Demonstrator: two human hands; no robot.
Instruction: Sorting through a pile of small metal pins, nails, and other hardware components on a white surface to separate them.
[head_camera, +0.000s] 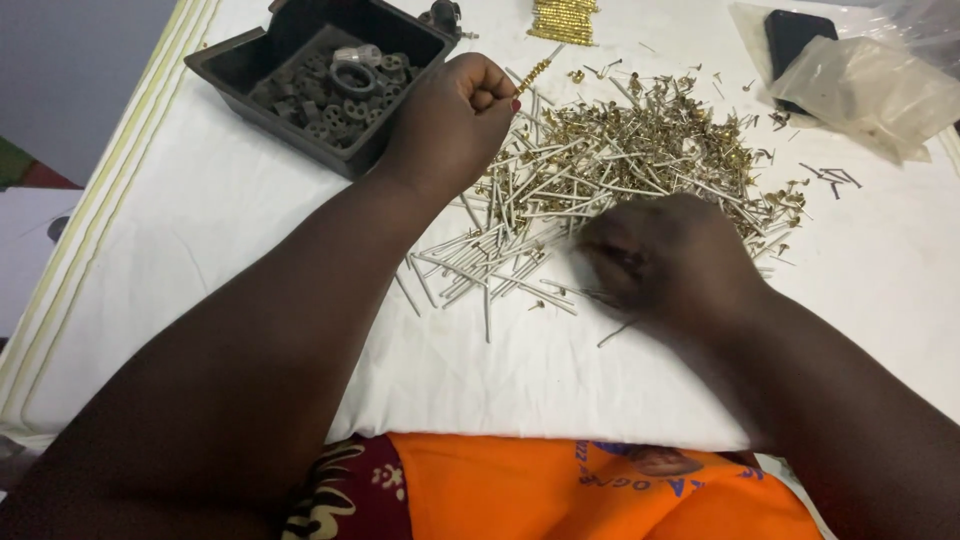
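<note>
My left hand (452, 122) is closed around a thin pin strung with small gold beads (534, 73), held above the white cloth. My right hand (668, 258), blurred, rests fingers-down on the near edge of a wide pile of silver pins (520, 215) mixed with small gold pieces (660, 140). Whether its fingers pinch a pin is hidden.
A black tray (235, 62) holding dark ring-shaped parts sits at the back left. Rows of gold beads (564, 20) lie at the back centre. A clear plastic bag (870, 90) and a dark phone (795, 35) are at the back right. Cloth edge runs near my lap.
</note>
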